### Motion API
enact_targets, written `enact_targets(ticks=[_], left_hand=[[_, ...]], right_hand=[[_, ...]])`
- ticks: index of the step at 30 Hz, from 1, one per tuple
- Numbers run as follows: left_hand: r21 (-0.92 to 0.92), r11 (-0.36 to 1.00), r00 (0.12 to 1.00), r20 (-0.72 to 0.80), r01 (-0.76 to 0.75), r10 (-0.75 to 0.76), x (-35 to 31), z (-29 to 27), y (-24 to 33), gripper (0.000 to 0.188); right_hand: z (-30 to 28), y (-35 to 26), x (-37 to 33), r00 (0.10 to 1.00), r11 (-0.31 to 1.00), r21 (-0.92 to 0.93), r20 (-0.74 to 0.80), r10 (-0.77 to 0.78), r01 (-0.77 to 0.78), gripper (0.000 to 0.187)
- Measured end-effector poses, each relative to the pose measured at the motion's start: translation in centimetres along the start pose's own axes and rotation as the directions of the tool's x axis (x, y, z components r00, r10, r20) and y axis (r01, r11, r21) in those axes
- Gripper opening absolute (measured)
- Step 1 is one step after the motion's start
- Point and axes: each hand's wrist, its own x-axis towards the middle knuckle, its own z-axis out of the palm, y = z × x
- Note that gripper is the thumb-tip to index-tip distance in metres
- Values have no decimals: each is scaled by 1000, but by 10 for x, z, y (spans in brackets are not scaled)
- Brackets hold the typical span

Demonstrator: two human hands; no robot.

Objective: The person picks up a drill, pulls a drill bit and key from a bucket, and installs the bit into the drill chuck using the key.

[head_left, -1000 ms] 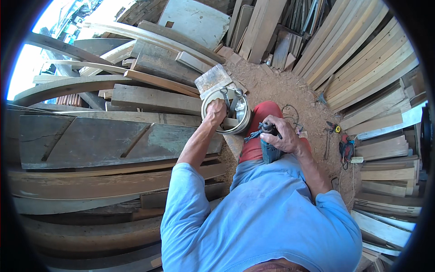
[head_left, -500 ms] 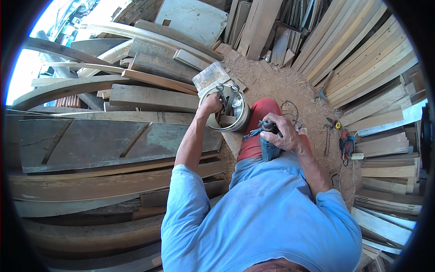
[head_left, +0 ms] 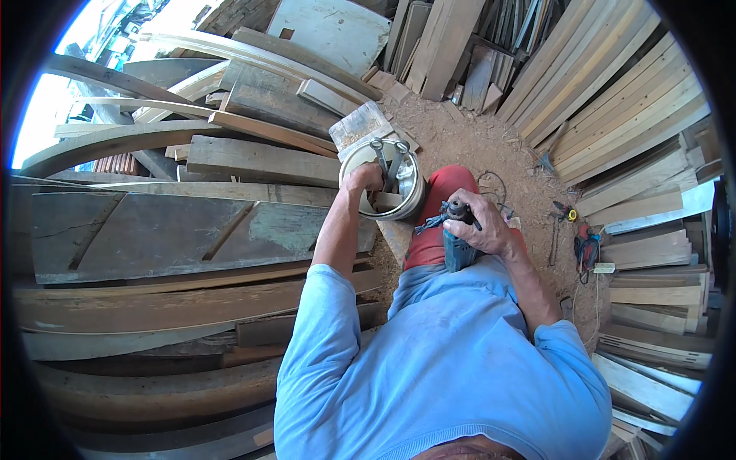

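A white round bucket (head_left: 418,185) stands just left of my knee, with hammers (head_left: 398,157) and other hand tools upright in it. My left hand (head_left: 363,179) reaches down inside its near left side. The fingers are hidden there, so whether they grip anything does not show. My right hand (head_left: 484,222) is wrapped round the front of a teal power drill (head_left: 458,254) resting upright on my lap. The drill's black chuck (head_left: 457,208) points up between thumb and fingers. A bundle of dark bluish cord or cloth (head_left: 431,222) hangs beside the chuck.
Long boards and beams (head_left: 176,238) are stacked along the left. More planks (head_left: 613,100) lean at the right. A pale board (head_left: 362,126) lies behind the bucket. On the sawdust-covered floor (head_left: 460,138) are a coiled cable (head_left: 588,249) and a yellow tape measure (head_left: 571,214).
My left hand has shifted slightly right and stays inside the bucket. The right hand keeps its hold on the drill. The whole view has moved a little.
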Motion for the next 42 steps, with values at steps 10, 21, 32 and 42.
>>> enact_targets(ticks=[10,21,32,42], left_hand=[[-185,982,947,-308,32,-89,-14,10,11,27],[-116,993,937,-345,10,-50,-33,5,13,27],[-143,981,950,-262,133,-167,-23,3,22,23],[-30,997,984,-163,75,-78,-16,5,14,23]], right_hand=[[-1,-2,0,1000,999,25,15,24,-24,34],[-5,-6,3,999,999,-9,13,34,-34,34],[-3,-5,-2,1000,1000,-15,-16,5,-5,33],[-6,-5,-6,1000,1000,-7,-8,8,-9,33]])
